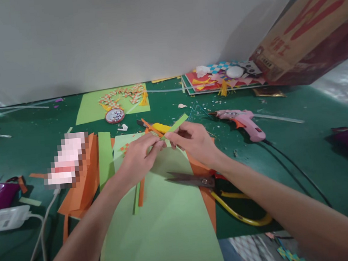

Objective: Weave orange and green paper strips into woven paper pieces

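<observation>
My left hand (141,153) and my right hand (197,140) meet above a stack of light green paper (166,227), fingertips almost touching. Both pinch narrow paper strips: a green strip (178,123) slants up to the right, and an orange strip (151,127) sticks up to the left. How the strips cross between the fingers is partly hidden. Below my left hand, the ends of a green strip (136,199) and an orange strip (142,193) hang or lie over the paper. Scissors (206,181) with yellow and red handles rest on the stack, under my right forearm.
A pink glue gun (245,123) lies right, its cord trailing forward. Orange paper (83,178) and a blurred-out phone (67,159) with a cable lie left. Behind are a round dish of beads (114,116), woven paper pieces (123,96), a yellow-handled cutter (161,127) and a paper bag (308,35).
</observation>
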A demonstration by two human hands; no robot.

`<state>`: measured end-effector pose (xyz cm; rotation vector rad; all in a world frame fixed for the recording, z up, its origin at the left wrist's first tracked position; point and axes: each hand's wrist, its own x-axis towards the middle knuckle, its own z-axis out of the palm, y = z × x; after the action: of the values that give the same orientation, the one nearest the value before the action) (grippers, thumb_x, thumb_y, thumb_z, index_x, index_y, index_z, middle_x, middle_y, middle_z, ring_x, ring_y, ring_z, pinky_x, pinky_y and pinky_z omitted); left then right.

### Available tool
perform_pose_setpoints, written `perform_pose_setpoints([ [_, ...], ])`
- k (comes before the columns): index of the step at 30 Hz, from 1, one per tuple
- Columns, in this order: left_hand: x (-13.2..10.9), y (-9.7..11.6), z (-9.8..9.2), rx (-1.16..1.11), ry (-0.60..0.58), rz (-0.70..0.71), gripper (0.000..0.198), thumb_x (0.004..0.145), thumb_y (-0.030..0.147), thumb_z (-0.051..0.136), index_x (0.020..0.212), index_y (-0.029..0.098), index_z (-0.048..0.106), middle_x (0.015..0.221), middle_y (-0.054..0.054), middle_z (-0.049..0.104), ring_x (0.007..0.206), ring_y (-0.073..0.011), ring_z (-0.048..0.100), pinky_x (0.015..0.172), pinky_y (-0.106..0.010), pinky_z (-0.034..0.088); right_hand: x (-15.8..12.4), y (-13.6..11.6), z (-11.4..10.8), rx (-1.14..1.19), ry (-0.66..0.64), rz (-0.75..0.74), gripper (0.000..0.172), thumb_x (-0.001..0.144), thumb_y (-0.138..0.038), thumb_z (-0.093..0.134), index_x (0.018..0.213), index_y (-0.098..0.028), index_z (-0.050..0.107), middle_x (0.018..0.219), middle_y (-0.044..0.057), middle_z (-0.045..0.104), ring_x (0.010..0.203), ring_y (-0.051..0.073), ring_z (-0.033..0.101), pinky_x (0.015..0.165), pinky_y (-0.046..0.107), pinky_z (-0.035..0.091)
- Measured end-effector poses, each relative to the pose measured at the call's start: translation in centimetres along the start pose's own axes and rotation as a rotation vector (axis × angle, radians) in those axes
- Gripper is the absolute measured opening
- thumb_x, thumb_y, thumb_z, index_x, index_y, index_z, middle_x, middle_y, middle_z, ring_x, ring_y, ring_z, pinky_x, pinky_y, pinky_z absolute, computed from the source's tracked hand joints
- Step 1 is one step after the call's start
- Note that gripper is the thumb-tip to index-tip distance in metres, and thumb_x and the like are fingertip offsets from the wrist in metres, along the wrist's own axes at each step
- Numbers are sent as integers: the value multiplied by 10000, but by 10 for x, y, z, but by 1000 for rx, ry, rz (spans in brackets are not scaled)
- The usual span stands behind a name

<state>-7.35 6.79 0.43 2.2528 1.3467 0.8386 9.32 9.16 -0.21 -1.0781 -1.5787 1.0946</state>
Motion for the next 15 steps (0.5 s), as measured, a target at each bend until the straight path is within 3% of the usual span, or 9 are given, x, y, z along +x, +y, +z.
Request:
perform_pose_setpoints([
  [10,0,5,-3,-34,-7,-3,256,913,218,428,723,192,599,729,-4,644,715,-140,571,649,-242,412,-2,-4,0,14,-75,8,346,693,-456,707,577,-188,521,514,-34,546,459,78,460,455,232,363],
  [15,0,5,-2,-34,11,-3,230,899,201,462,713,193,598,699,8,623,672,-127,552,623,-231,401,-1,-1,0,6,-30,26,341,698,-449,695,575,-181,522,503,-30,541,453,77,455,452,234,344],
])
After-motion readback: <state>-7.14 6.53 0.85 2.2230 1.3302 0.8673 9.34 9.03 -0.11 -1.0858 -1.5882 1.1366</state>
